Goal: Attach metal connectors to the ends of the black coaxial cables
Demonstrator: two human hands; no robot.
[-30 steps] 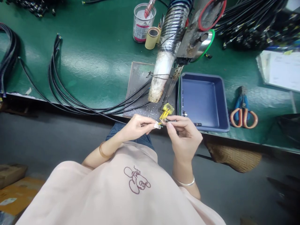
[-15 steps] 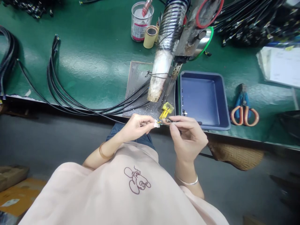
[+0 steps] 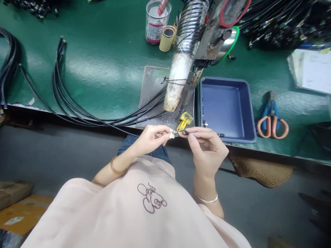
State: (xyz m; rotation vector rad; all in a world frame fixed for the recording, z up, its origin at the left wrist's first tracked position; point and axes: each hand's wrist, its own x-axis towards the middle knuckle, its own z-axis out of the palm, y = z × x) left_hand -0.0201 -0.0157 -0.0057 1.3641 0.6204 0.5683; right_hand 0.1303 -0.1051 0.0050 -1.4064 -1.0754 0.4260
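My left hand (image 3: 155, 137) pinches the end of a black cable between thumb and fingertips. A small white piece (image 3: 172, 135) and thin coloured wires (image 3: 176, 133) stick out at its fingertips. Facing it, my right hand (image 3: 208, 146) is closed on a slim black piece (image 3: 185, 132) whose tip meets the wires; its kind is unclear. A dark rod end (image 3: 221, 135) shows behind the right fingers. Just beyond the hands lies a yellow clip-like part (image 3: 184, 122) beside a metal arm. Several black cables (image 3: 124, 120) run in from the left.
A tape-wrapped duct nozzle (image 3: 173, 93) hangs over a dark board (image 3: 152, 74). Right of it stand a blue tray (image 3: 240, 137) and orange-handled pliers (image 3: 272, 119). Behind are a clear tub (image 3: 154, 29), a tape roll (image 3: 167, 39), cable bundles (image 3: 279, 26) and papers (image 3: 314, 70).
The black piece in my right hand now shows more fully and sits closer to the wires at my left fingertips. Both hands stay nearly in place; the view has shifted slightly.
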